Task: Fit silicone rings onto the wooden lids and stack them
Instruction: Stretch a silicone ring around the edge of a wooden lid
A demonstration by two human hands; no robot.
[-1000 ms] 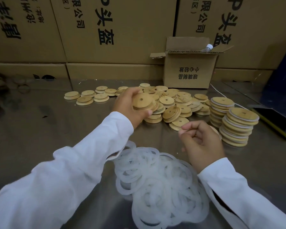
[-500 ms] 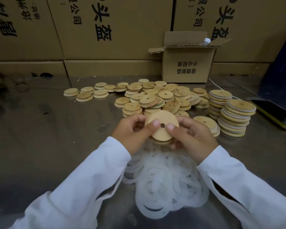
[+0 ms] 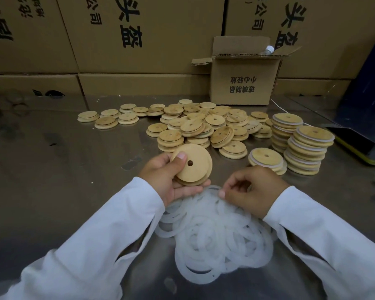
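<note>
Head view: the wooden lid (image 3: 191, 164) sits tilted in the left hand (image 3: 167, 180), thumb pressed flat on its top face just beside the centre hole, the other fingers curled beneath its lower rim. It hangs above the near edge of the pile of silicone rings (image 3: 217, 234). To its right, the right hand (image 3: 253, 191) has its fingers curled, thumb and forefinger pinching a silicone ring (image 3: 213, 188) at the top of that pile. Beyond lie a loose heap of bare lids (image 3: 204, 126) and, to the right, stacks of ringed lids (image 3: 307, 150) on the metal table (image 3: 52, 169). A small open carton (image 3: 243, 83) stands behind, against large cartons (image 3: 149, 29).
</note>
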